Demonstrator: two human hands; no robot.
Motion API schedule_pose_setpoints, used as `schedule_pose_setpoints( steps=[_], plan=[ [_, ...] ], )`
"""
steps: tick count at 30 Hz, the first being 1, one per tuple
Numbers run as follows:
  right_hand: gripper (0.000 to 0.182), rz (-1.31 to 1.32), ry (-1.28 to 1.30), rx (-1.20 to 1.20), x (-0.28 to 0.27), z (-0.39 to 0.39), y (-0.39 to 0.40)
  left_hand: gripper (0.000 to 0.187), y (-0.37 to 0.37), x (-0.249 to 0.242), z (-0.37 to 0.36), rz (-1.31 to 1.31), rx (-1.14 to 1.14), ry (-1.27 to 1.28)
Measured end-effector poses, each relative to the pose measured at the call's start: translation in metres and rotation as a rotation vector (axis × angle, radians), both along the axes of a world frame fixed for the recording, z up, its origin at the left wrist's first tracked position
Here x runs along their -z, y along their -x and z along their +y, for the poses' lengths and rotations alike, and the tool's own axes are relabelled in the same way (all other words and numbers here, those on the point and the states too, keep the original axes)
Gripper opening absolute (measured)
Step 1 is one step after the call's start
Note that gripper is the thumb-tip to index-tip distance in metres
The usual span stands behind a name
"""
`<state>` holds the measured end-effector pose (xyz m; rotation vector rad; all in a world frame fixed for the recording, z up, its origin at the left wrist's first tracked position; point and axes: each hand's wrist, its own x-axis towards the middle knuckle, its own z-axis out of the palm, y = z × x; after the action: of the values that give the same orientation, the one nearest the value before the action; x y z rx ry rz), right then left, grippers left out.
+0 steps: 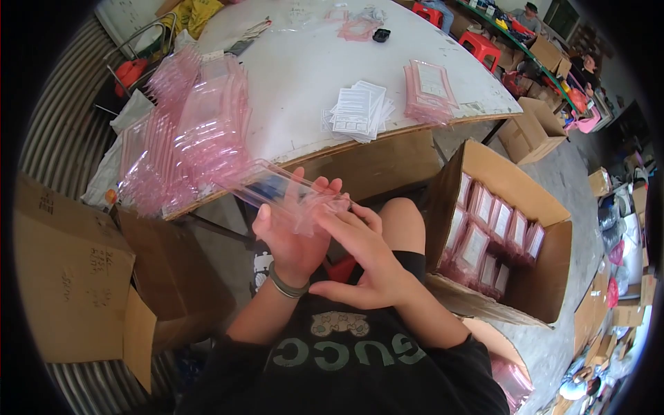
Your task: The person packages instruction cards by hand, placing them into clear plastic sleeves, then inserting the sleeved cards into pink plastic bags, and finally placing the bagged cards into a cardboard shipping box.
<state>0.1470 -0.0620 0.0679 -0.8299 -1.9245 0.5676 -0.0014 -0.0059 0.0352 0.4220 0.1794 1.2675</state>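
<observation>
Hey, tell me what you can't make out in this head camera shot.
- Pouch in the left hand and right hand: contents blurred behind pink plastic.
- Cards on the table: print too small to read.
- Box of packed pouches: lower layers hidden by its walls.
- Left carton: inside faces away.
- Frame corners: blacked out by the lens rim.

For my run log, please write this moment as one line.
left hand: holds clear pink pouch | right hand: fingers at pouch end | table: pouch pile, cards | box: packed pouches
</observation>
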Motion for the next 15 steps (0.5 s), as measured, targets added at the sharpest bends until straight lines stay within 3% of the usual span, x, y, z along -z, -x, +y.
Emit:
schedule_pose_setpoints(
  steps=[4,8,13,15],
  plan=[
    [0.097,-0.240,0.033,0.047,-0.004,-0.005,-0.001,0.093,-0.001,0.005,-0.001,0.065,0.006,-0.014],
    [0.099,-0.166,0.061,0.069,0.000,-0.004,0.009,0.097,-0.005,0.018,-0.004,0.018,0.098,-0.040],
    [0.104,-0.130,0.063,0.115,0.005,0.002,0.021,0.097,-0.007,0.017,0.002,0.040,0.051,-0.149],
    [0.096,-0.160,0.108,0.093,0.009,0.007,0.018,0.097,-0.005,0.017,0.002,0.062,0.064,-0.171]
  ],
)
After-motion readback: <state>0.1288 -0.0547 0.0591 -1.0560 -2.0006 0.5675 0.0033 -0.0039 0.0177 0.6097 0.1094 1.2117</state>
